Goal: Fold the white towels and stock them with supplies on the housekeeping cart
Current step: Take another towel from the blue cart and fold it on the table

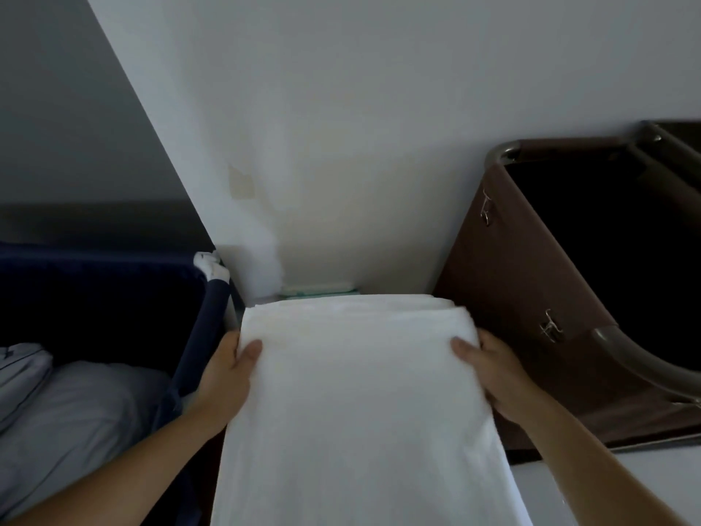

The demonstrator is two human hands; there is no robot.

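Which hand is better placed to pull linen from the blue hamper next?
Left hand, probably: it grips the white towel beside the blue hamper; the right hand holds the opposite edge, farther away.

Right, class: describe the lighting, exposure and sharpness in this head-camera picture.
Head view: dim room; white towels brightest, texture nearly washed out; brown hamper interior and blue hamper almost black; whole frame slightly soft; wide-angle lens tilts the brown hamper outward.

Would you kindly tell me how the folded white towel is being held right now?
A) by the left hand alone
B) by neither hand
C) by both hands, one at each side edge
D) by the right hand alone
C: the left hand and the right hand each grip a side edge of the folded white towel, thumbs on top.
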